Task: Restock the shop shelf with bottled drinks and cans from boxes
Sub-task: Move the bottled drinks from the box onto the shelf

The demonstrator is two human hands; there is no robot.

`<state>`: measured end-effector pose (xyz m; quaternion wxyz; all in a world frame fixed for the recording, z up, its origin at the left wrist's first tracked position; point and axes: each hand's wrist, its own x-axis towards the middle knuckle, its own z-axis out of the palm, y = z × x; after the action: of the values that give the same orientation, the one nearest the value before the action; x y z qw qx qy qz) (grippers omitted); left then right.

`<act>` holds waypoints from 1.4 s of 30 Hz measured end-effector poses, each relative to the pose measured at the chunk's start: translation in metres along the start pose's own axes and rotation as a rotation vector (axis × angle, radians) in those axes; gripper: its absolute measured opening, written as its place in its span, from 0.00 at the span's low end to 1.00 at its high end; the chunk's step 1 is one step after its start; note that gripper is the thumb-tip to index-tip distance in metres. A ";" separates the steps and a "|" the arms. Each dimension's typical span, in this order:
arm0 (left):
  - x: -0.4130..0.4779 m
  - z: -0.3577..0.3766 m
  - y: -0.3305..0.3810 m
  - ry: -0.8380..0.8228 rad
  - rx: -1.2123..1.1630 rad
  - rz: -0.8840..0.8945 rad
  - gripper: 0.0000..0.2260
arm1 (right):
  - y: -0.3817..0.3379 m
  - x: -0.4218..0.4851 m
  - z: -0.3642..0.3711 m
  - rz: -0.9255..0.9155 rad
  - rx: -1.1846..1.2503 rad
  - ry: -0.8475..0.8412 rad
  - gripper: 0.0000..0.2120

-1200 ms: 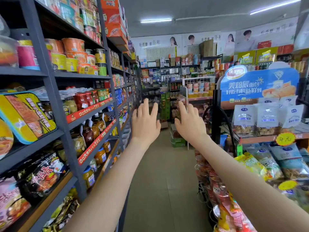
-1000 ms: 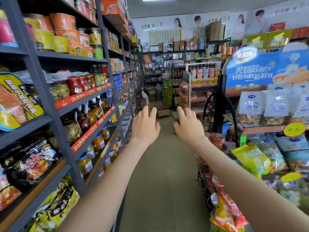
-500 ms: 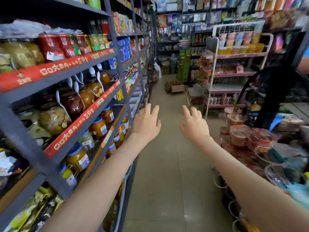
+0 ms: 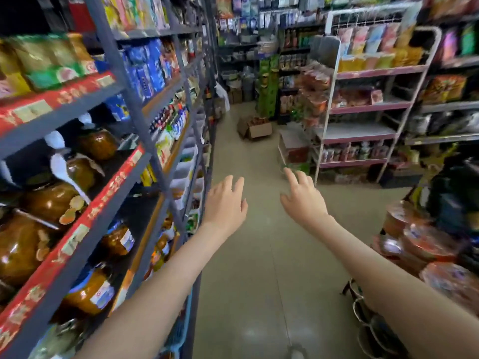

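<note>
Both of my arms stretch forward over a shop aisle. My left hand [image 4: 226, 203] and my right hand [image 4: 303, 198] hang in the air, palms down, fingers relaxed and spread, holding nothing. An open cardboard box [image 4: 255, 128] sits on the floor further down the aisle. A second box [image 4: 293, 146] stands on the floor by the white wire rack [image 4: 363, 130]. Small bottles [image 4: 168, 117] line a middle shelf of the grey shelving [image 4: 134, 104] on my left.
Jars of preserved fruit [image 4: 49, 200] fill the near left shelves. Stacked bowl noodles [image 4: 425, 244] stand on a rack at my right. The tiled floor [image 4: 248, 268] runs between them toward more shelves at the back. The picture is motion-blurred.
The view has tilted down and moved forward along the aisle; the blue bread display at the right has left the frame. My hands stay out in front, a little lower and wider apart.
</note>
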<state>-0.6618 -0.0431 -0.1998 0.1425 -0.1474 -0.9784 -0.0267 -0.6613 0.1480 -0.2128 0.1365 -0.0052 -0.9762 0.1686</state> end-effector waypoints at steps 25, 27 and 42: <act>0.728 0.242 -0.278 -0.079 -0.050 -0.180 0.25 | 0.015 0.792 0.253 -0.124 0.059 -0.087 0.30; 0.795 0.253 -0.293 -0.077 -0.049 -0.146 0.25 | 0.013 0.854 0.265 -0.118 0.028 -0.088 0.31; 1.214 0.398 -0.358 -0.121 -0.124 0.075 0.24 | 0.084 1.271 0.387 -0.070 -0.067 -0.081 0.33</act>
<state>-1.9871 -0.0065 -0.2368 0.0745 -0.1940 -0.9754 -0.0731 -1.9916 0.1711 -0.2547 0.1023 0.0315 -0.9856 0.1311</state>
